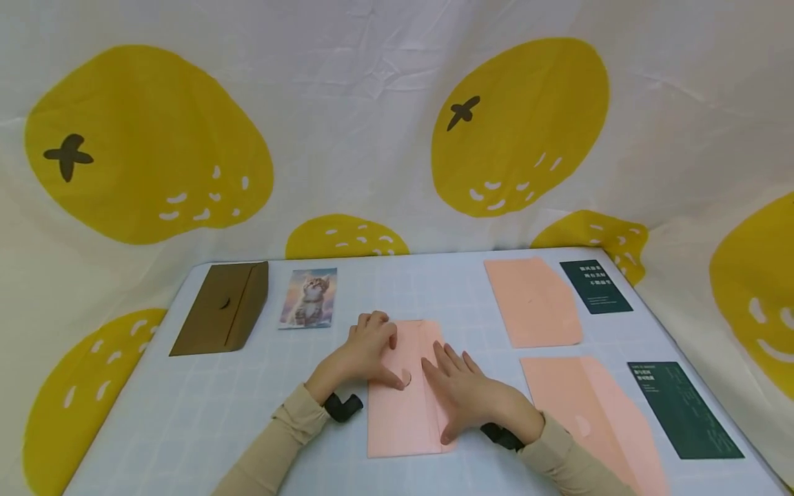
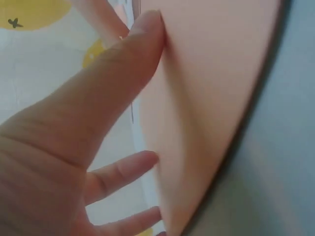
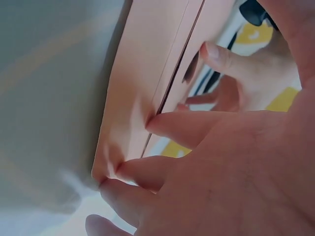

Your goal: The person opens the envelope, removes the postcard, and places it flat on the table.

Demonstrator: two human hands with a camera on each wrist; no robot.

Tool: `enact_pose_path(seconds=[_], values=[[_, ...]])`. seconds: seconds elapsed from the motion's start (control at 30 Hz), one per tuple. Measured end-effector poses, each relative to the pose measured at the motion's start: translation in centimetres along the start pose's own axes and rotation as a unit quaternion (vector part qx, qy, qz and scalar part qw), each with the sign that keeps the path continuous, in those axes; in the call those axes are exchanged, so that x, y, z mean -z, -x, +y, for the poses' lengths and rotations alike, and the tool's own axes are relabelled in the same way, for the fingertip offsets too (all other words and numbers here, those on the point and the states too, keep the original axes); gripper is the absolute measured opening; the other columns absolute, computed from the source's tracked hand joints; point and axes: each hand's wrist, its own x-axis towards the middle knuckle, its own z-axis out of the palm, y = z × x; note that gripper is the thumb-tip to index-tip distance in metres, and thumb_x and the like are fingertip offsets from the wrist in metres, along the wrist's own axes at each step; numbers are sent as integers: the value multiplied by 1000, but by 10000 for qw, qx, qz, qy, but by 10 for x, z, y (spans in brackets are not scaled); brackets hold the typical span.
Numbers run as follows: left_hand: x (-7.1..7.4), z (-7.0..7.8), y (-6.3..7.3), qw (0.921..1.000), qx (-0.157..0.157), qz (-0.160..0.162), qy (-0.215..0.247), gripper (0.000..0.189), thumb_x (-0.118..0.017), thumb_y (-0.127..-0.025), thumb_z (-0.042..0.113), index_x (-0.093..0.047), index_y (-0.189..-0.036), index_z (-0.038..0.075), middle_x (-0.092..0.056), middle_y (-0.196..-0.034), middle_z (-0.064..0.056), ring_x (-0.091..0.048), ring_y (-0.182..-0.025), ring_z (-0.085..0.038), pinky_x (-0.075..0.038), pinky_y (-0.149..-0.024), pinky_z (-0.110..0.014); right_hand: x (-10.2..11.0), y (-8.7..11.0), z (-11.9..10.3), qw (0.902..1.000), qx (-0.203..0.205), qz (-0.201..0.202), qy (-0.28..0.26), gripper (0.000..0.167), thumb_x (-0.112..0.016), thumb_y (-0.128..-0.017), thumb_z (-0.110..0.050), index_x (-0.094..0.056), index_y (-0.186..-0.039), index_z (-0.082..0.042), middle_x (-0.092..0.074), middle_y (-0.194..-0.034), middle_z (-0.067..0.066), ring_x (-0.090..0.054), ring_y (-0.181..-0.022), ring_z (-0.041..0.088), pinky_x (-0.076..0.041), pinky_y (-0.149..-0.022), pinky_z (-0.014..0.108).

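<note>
A pink envelope (image 1: 391,430) lies on the table in front of me, its long flap along the right side and a small half-round notch (image 1: 406,377) near its middle. My left hand (image 1: 366,351) spreads over its left part, the thumb pressing beside the notch and the other fingertips toward the upper left edge. Fairly straight fingers of my right hand (image 1: 462,393) touch the flap on the right. In the right wrist view, fingertips (image 3: 160,123) rest along the flap (image 3: 130,93). The left wrist view has the thumb (image 2: 142,34) against the pink paper (image 2: 221,64).
A brown envelope (image 1: 214,310) and a kitten picture card (image 1: 310,300) lie at the back left. To the right are two more pink envelopes, one farther (image 1: 530,310) and one nearer (image 1: 558,393), with dark green cards, one farther (image 1: 595,286) and one nearer (image 1: 685,410), beside them.
</note>
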Motion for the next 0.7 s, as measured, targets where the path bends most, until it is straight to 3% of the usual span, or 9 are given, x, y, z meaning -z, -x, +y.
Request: enact_pose_path(seconds=[0.27, 0.7], values=[[-7, -6, -1, 9994, -57, 234, 241, 67, -92, -56, 55, -57, -102, 22, -37, -114, -6, -30, -108, -29, -27, -87, -48, -1, 3, -5, 10000, 2, -40, 21, 119, -90, -67, -46, -24, -156, -1, -3, -162, 28, -3, -149, 44, -15, -115, 60], [-12, 0, 11, 9999, -79, 32, 70, 65, -93, -54, 54, -55, -97, 24, -34, -107, -3, -29, -102, -26, -26, -81, -43, -12, 17, -18, 9996, 117, 48, 246, 120, -88, -65, -53, -27, -155, -2, -8, -161, 29, -10, -147, 46, -24, -111, 61]])
